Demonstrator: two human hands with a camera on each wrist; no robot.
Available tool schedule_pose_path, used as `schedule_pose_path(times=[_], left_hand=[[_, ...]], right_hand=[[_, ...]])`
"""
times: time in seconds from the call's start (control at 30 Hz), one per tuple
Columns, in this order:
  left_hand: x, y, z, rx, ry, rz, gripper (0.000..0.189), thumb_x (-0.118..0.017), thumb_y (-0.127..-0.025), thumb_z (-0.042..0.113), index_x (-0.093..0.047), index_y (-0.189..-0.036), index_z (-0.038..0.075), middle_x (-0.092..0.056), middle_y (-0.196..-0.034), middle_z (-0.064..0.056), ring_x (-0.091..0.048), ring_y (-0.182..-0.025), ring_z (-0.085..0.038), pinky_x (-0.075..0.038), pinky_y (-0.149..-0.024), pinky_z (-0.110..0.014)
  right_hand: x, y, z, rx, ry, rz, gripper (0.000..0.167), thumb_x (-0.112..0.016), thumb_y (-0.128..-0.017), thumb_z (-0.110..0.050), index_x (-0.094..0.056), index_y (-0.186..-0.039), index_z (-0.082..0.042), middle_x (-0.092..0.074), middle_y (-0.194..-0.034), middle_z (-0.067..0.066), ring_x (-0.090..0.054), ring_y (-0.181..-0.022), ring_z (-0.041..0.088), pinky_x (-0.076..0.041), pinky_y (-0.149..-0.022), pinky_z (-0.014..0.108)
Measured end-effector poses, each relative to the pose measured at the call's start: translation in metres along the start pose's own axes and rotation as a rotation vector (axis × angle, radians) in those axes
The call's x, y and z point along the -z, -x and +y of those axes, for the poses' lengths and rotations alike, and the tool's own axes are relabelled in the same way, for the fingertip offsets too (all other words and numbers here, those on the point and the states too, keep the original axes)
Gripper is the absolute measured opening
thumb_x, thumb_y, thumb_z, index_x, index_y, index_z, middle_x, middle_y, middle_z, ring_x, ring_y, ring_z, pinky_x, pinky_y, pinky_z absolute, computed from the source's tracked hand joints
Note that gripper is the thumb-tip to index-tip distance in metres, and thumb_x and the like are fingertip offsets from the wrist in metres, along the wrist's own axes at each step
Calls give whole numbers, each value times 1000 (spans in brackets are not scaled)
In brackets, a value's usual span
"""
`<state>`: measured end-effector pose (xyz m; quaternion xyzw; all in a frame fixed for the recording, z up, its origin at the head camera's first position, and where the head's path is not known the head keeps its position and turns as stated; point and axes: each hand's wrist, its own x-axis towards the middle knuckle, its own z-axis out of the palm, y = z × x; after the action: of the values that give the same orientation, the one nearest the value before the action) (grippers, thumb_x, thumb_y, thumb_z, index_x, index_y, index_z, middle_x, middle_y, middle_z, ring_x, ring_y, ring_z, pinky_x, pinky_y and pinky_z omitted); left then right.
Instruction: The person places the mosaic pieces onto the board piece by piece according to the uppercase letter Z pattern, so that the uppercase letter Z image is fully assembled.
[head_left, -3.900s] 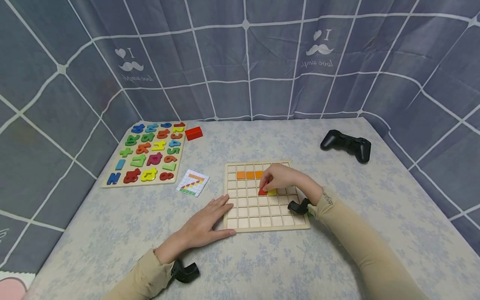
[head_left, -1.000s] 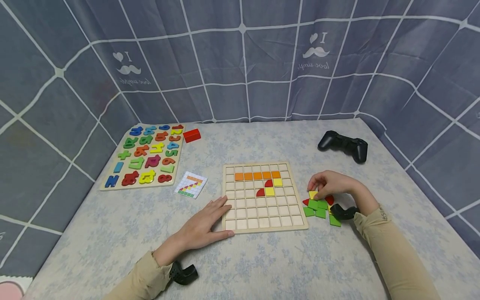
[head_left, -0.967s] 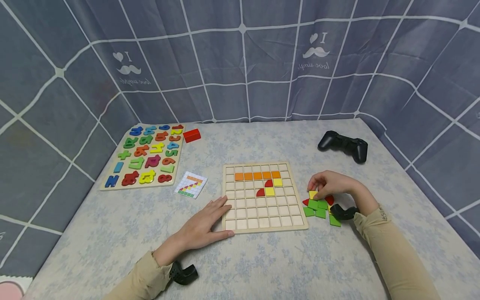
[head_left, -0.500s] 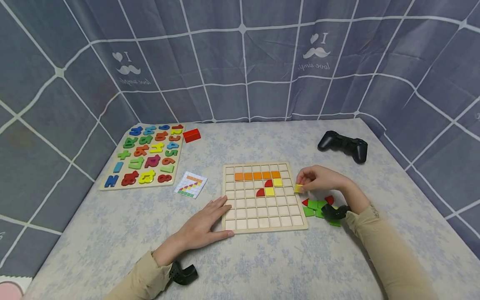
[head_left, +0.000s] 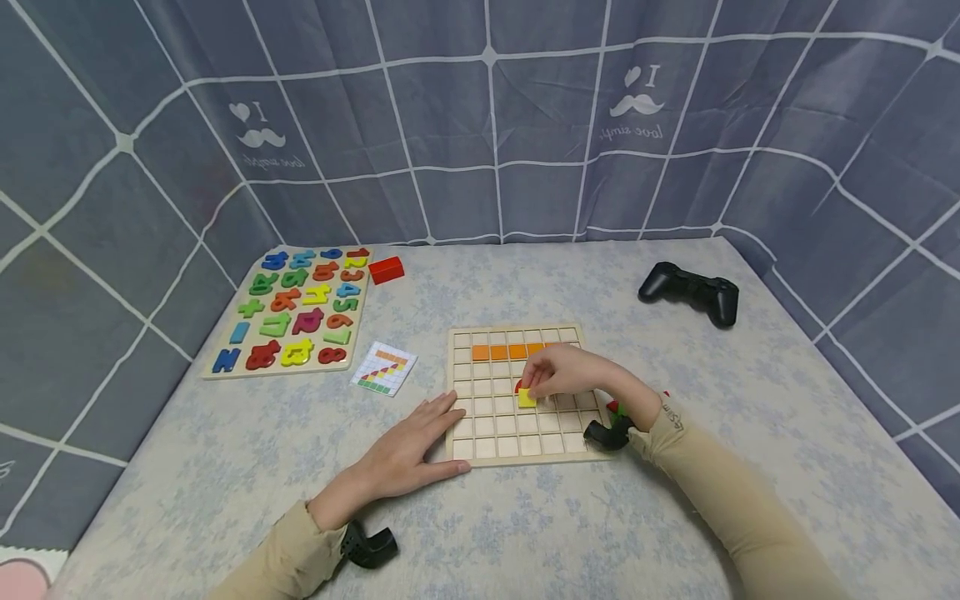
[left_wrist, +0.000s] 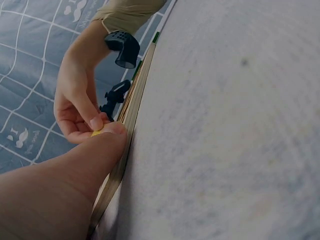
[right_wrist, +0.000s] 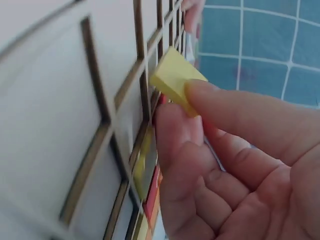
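Observation:
My right hand [head_left: 566,371] pinches a yellow square tile [right_wrist: 174,75] between thumb and fingertips. In the head view that tile is over the middle of the wooden grid board [head_left: 486,450], right in front of a red piece that is mostly covered. A row of orange tiles [head_left: 498,353] lies in the board's second row, its right end partly behind the hand. My left hand [head_left: 408,446] rests flat, fingers spread, with fingertips and thumb at the board's left edge. The other yellow and red pieces on the board are hidden by my right hand in the head view.
Left of the board lies a pattern card [head_left: 385,368]. Beyond it is a letter and number puzzle board [head_left: 288,312], with a red block [head_left: 386,269] at its corner. A black game controller [head_left: 688,293] sits back right. Loose green tiles [head_left: 617,414] show partly behind my right wrist.
My right hand took a yellow tile from the loose pile at the right and carried it left over the board. My left hand stayed at the board's edge.

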<state>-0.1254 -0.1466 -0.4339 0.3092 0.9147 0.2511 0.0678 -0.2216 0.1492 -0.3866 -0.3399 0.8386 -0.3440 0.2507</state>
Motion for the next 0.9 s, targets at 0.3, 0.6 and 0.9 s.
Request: schedule_pose_path(times=[0.3,0.6,0.9], left_hand=[[0,-1,0,-27,-12,16,78,-54,-86,61,-42,-142,8,-23,-154,-8,-19,-140,-20,-17,-116,-36],[-1,-1,0,-38,-5,16,77,-54,-86,61,-42,-142,9,-22,-154,-8,-18,-141,-21,-16,-116,-37],[-1,-1,-2,-38,-9,18,78,-54,-86,61,-41,-142,8,-22,-154,-8,-19,-140,-22,-16,-116,-36]], right_hand=[[-6,-1,-7,-39,163,76,3,-72,-82,-12,-73,-85,-11,-67,-86,-6,-58,-72,7,-51,-66,25],[15,25,8,-35,37,79,17,-73,-82,-13,-69,-97,-6,-63,-83,-1,-60,-73,16,-52,-67,31],[30,53,27,-60,-45,44,24,-70,-85,-14,-64,-103,1,-62,-83,3,-58,-73,22,-51,-66,28]])
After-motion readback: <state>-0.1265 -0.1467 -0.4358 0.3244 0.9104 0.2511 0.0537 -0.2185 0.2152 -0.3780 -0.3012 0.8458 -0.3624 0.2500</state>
